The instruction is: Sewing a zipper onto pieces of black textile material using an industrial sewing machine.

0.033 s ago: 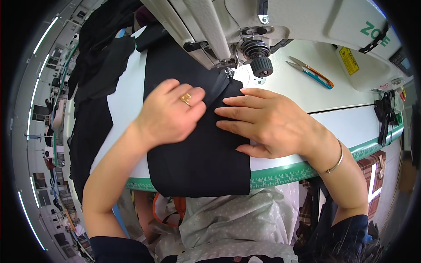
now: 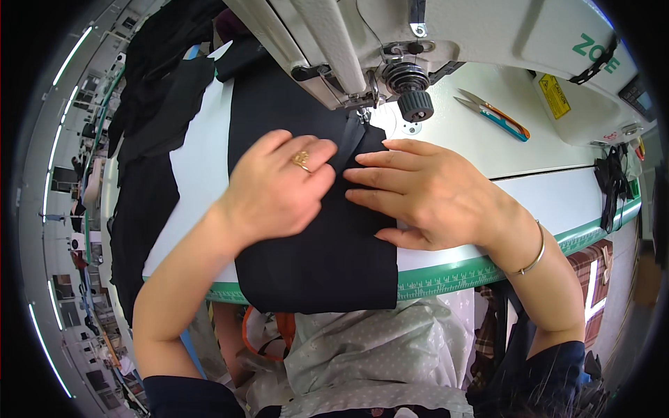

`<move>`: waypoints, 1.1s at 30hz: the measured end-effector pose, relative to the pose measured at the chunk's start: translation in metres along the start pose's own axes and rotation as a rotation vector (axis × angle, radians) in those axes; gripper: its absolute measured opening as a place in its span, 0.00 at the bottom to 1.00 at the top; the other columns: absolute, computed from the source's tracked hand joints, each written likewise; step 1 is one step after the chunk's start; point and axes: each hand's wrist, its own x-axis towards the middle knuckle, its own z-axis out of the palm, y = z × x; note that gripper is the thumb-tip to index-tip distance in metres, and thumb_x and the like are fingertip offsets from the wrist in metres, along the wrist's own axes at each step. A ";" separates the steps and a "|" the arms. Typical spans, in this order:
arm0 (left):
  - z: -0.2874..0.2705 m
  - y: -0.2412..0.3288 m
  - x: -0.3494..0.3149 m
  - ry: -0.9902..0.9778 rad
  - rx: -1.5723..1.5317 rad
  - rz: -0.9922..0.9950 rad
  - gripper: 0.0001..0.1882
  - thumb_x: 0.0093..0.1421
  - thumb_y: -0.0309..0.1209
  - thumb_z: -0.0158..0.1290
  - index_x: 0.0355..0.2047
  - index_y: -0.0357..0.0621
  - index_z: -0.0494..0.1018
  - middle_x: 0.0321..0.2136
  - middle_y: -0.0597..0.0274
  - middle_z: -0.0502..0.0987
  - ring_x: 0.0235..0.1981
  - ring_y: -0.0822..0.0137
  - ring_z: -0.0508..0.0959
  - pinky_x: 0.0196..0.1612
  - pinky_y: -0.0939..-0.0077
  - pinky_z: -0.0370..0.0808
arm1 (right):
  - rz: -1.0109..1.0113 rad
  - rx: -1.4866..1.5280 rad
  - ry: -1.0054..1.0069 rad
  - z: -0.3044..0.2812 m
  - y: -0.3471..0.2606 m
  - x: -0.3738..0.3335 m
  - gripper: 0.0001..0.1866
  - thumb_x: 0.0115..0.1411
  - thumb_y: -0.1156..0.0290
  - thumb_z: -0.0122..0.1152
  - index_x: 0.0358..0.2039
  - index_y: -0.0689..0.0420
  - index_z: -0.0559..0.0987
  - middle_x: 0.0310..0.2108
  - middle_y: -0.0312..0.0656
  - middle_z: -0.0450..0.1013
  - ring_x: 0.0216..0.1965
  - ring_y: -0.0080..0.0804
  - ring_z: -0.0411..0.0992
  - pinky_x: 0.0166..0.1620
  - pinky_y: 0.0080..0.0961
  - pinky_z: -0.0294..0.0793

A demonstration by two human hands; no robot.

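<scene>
A long piece of black fabric (image 2: 313,272) lies under the sewing machine's presser foot (image 2: 362,117) and hangs over the table's front edge. From the foot a narrow dark strip (image 2: 354,139) runs back toward me along the cloth. My left hand (image 2: 282,184), with a ring on it, is closed, its curled fingertips pinching at the strip's near end; the exact grip is hidden beneath the fingers. My right hand (image 2: 425,195) lies flat with fingers spread, pressing on the fabric's right side near the foot.
Thread snips (image 2: 493,115) with orange and teal handles lie on the machine bed to the right. More black fabric (image 2: 146,181) is heaped at the left. A green ruler band (image 2: 446,280) edges the table. Black strips (image 2: 613,184) hang at the far right.
My left hand has shifted slightly to the right, closer to my right hand. The right hand and the fabric look nearly unchanged.
</scene>
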 end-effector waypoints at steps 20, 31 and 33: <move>0.002 0.084 0.032 -0.169 0.174 -0.292 0.10 0.55 0.26 0.52 0.35 0.31 0.75 0.49 0.44 0.74 0.49 0.57 0.78 0.50 0.70 0.75 | 0.093 -0.192 0.184 -0.009 -0.003 -0.002 0.12 0.46 0.67 0.68 0.28 0.60 0.79 0.36 0.41 0.79 0.41 0.39 0.78 0.49 0.31 0.77; 0.001 0.120 -0.005 0.449 -0.424 -0.653 0.12 0.48 0.15 0.65 0.32 0.40 0.77 0.33 0.60 0.77 0.30 0.63 0.79 0.31 0.74 0.76 | 0.849 -0.166 0.259 0.014 -0.136 -0.023 0.28 0.41 0.65 0.78 0.41 0.58 0.74 0.50 0.42 0.68 0.50 0.43 0.67 0.57 0.42 0.61; 0.008 0.125 -0.010 0.476 -0.466 -0.651 0.15 0.47 0.13 0.62 0.34 0.40 0.76 0.33 0.61 0.76 0.27 0.64 0.77 0.30 0.73 0.74 | 0.838 -0.176 0.283 0.022 -0.136 -0.023 0.25 0.42 0.67 0.77 0.39 0.57 0.74 0.50 0.42 0.69 0.51 0.43 0.67 0.57 0.42 0.60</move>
